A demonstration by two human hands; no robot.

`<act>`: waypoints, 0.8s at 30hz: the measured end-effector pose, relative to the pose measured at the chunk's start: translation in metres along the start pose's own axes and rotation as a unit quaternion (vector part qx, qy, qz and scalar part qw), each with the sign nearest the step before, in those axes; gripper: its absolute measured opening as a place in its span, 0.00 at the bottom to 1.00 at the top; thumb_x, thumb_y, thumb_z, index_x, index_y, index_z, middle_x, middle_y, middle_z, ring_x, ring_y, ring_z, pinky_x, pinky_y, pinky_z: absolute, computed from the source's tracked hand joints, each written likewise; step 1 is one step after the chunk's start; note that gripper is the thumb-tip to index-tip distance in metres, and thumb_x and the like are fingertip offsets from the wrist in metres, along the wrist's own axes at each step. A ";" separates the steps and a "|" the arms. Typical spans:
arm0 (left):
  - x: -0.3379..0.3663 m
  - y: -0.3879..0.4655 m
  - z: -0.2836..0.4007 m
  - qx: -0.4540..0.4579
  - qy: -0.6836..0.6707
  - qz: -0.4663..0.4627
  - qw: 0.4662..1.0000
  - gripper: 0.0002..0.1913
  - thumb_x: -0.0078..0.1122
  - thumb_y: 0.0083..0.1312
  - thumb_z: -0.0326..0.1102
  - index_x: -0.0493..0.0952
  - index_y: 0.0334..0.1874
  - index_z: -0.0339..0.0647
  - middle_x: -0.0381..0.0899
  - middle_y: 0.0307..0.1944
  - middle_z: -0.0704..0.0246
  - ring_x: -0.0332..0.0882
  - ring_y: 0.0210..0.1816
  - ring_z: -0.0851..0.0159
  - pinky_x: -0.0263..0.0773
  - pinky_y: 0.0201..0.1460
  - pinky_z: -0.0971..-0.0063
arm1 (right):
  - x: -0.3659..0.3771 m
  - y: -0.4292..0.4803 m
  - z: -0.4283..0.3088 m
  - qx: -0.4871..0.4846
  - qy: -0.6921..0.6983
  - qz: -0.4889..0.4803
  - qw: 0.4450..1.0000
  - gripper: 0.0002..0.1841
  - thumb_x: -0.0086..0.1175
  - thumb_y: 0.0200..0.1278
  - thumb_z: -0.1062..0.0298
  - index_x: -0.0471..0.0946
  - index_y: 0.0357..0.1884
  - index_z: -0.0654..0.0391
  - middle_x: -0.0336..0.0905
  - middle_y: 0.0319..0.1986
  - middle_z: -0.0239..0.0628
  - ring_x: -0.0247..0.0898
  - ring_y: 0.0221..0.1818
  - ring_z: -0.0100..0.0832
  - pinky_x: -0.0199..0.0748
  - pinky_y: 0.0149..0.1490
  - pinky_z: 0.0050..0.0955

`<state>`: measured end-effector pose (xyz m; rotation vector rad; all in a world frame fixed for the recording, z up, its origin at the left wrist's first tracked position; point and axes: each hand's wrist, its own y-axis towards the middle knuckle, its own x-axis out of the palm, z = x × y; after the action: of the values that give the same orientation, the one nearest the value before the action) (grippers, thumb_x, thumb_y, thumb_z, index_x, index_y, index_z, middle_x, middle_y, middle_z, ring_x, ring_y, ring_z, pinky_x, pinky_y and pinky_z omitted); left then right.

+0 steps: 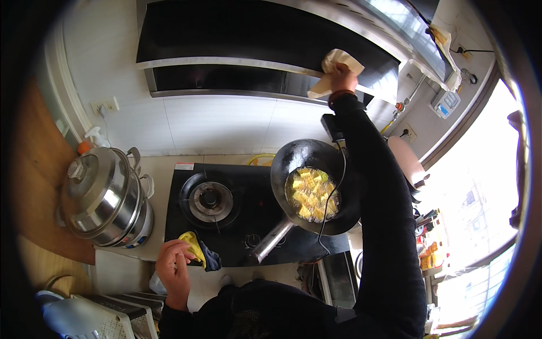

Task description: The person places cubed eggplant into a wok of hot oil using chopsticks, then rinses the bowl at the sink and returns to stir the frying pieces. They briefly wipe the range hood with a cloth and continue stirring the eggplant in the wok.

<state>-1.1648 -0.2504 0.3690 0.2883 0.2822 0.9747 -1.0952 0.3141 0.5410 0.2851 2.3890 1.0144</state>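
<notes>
My right hand (344, 79) grips a crumpled beige paper or cloth (336, 61) against the lower front edge of the black range hood (237, 34). Below that arm, a wok (307, 152) sits on the right side of the gas stove (254, 178). Yellow chunks of food (311, 190) bubble in oil inside it, and its metal handle (273, 241) points toward my body. My left hand (173, 260), fingers curled, is at the stove's front left edge. Its fingertips overlap a yellow and dark cloth (197, 248) there; whether they grip it is unclear.
A lidded stainless-steel steamer pot (103, 190) stands left of the stove, beside the bare left burner (211, 201). A dark cable (334, 190) hangs across the wok from a small black device (332, 127). White plastic baskets (114, 315) are at lower left; bottles (434, 254) stand right.
</notes>
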 end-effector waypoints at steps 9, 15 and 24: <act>0.007 0.010 0.003 0.012 0.012 -0.005 1.000 0.10 0.43 0.66 0.18 0.77 0.36 0.32 0.77 0.40 0.62 0.78 0.27 0.72 0.69 0.29 0.83 | 0.039 -0.090 -0.148 -0.064 0.140 -0.141 0.978 0.09 0.59 0.58 0.67 0.82 0.40 0.54 0.83 0.35 0.42 0.81 0.41 0.44 0.77 0.50 0.34; 0.024 0.010 0.024 0.021 -0.017 -0.017 1.000 0.10 0.42 0.66 0.18 0.76 0.36 0.32 0.76 0.41 0.62 0.77 0.28 0.71 0.69 0.30 0.83 | -0.002 -0.069 -0.139 -0.101 0.334 -0.143 0.926 0.14 0.57 0.56 0.77 0.80 0.45 0.52 0.77 0.30 0.34 0.75 0.35 0.27 0.76 0.42 0.26; 0.009 0.012 0.015 0.018 0.022 -0.001 1.000 0.10 0.41 0.64 0.17 0.75 0.34 0.32 0.76 0.38 0.61 0.77 0.26 0.71 0.68 0.29 0.82 | -0.013 0.102 0.062 0.130 0.150 0.043 0.979 0.13 0.57 0.58 0.59 0.82 0.46 0.46 0.84 0.38 0.39 0.80 0.44 0.40 0.75 0.51 0.33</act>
<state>-1.1637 -0.2376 0.3868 0.2992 0.3403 0.9754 -1.0523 0.4178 0.5831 0.3539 2.8108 0.8298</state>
